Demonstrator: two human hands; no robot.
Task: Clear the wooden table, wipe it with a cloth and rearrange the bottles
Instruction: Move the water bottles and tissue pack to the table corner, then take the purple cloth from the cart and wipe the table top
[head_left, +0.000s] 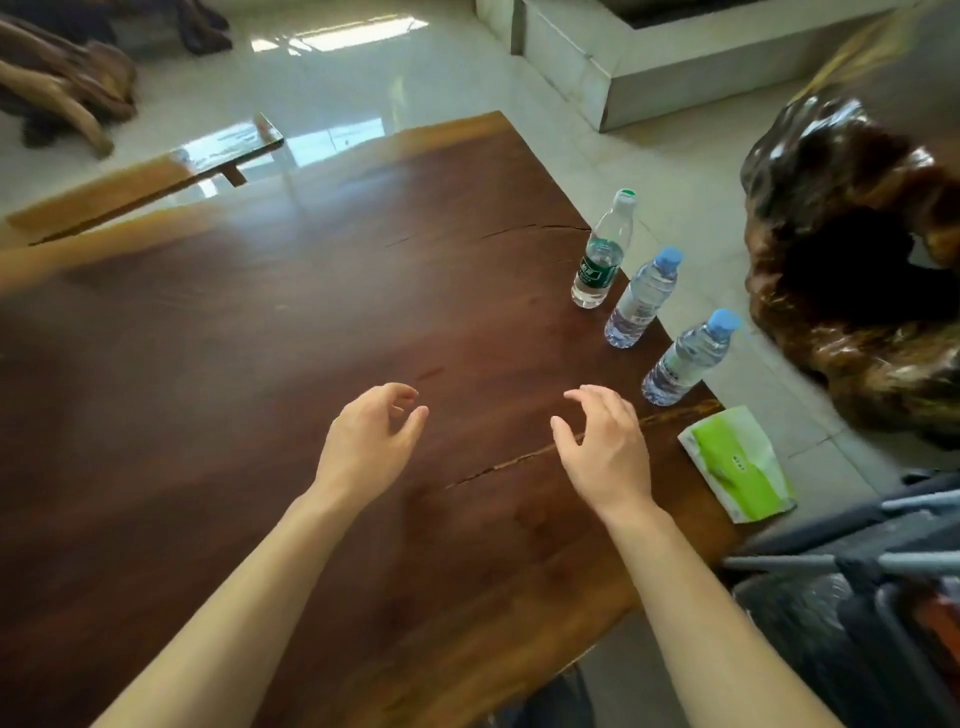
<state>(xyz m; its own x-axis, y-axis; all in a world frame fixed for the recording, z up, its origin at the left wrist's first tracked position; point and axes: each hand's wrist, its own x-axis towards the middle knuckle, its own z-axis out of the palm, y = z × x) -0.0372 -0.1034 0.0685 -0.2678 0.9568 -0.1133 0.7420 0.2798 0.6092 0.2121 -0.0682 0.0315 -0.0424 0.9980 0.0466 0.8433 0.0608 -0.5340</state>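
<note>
Bare left hand (371, 441) and right hand (602, 447) are held over the wooden table (260, 364), fingers loosely curled, nothing gripped. Three bottles (644, 301) are lined along the right edge; tissue pack (737, 470) just beside.

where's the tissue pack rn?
In the head view, the green-and-white tissue pack lies at the wooden table's right edge, just nearer the person than the closest blue-capped bottle and right of the empty right hand.
</note>
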